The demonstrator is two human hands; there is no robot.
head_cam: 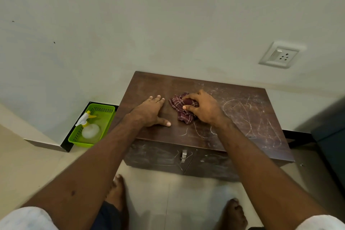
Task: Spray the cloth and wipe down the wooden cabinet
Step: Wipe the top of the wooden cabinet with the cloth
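Note:
A low dark wooden cabinet [242,117] stands against the wall, its top marked with pale scratches on the right half. A crumpled maroon checked cloth [179,106] lies on the top near the middle. My right hand [203,108] grips the cloth, fingers curled over it. My left hand [152,112] rests flat on the cabinet top just left of the cloth, fingers straight. A clear spray bottle [89,127] with a white and yellow head lies in a green basket on the floor to the cabinet's left.
The green plastic basket [104,108] sits on the floor in the corner beside the cabinet. A wall socket [281,55] is above the cabinet's right end. A dark piece of furniture [330,136] stands at the right. My bare feet [116,192] are on the tiled floor in front.

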